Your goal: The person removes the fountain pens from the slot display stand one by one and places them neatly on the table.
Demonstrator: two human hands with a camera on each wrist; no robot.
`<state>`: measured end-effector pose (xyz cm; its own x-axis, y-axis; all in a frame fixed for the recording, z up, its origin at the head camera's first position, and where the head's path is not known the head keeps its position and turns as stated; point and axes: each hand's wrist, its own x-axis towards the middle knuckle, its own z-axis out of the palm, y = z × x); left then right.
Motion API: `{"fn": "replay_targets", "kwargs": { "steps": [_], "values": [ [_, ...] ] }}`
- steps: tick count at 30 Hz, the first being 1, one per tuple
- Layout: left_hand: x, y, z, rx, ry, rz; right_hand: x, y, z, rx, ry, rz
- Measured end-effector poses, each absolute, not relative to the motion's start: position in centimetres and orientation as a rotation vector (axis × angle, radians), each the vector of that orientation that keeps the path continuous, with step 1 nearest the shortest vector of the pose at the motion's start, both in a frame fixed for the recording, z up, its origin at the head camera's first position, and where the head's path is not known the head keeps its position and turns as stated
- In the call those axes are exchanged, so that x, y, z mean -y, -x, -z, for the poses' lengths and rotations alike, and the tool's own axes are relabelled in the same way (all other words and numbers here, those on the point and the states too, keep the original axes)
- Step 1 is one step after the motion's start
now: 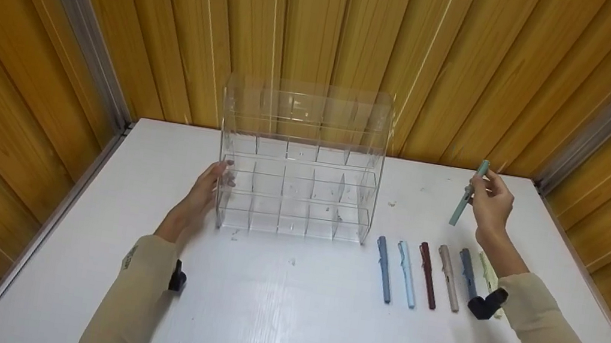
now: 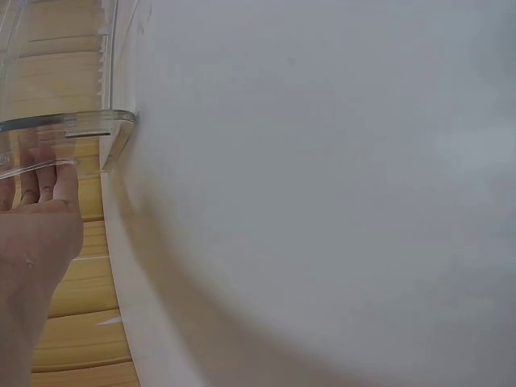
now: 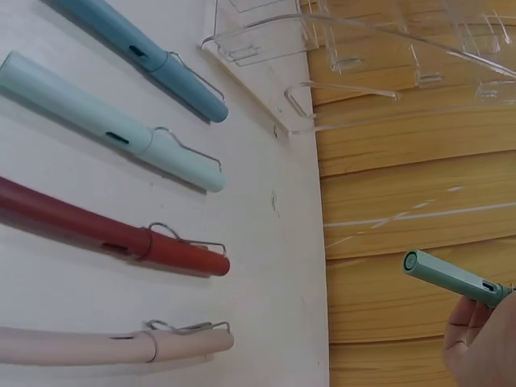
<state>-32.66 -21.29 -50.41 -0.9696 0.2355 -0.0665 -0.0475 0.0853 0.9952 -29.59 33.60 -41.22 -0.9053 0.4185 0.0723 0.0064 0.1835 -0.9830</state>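
Observation:
A clear acrylic rack (image 1: pixel 301 162) with rows of compartments stands on the white table. At its left side, my left hand (image 1: pixel 205 184) holds the side wall, its fingers partly seen through the plastic. In the left wrist view the left hand (image 2: pixel 40 234) is beside the rack's clear edge (image 2: pixel 89 122). My right hand (image 1: pixel 492 205) pinches a green pen (image 1: pixel 463 204) above the table's right side, tilted with one end up. The right wrist view shows the green pen (image 3: pixel 451 276) sticking out from the right hand (image 3: pixel 480 347).
Several pens lie in a row at the right, among them a blue pen (image 1: pixel 384 271), a light blue pen (image 1: pixel 406 274), a dark red pen (image 1: pixel 427 274) and a beige pen (image 1: pixel 449 278). A pale green pen (image 1: pixel 487 271) is partly hidden by the right arm. Wood-patterned walls (image 1: pixel 315 27) enclose the table.

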Motion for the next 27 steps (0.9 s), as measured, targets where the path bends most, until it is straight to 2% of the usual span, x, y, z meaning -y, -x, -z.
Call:
{"fn": "replay_targets", "kwargs": {
  "steps": [27],
  "values": [
    [21.2,32.3,50.5,-2.113,-0.153,-2.008,-40.7,26.6,45.1,2.245,0.641,-1.515]
  ]
}}
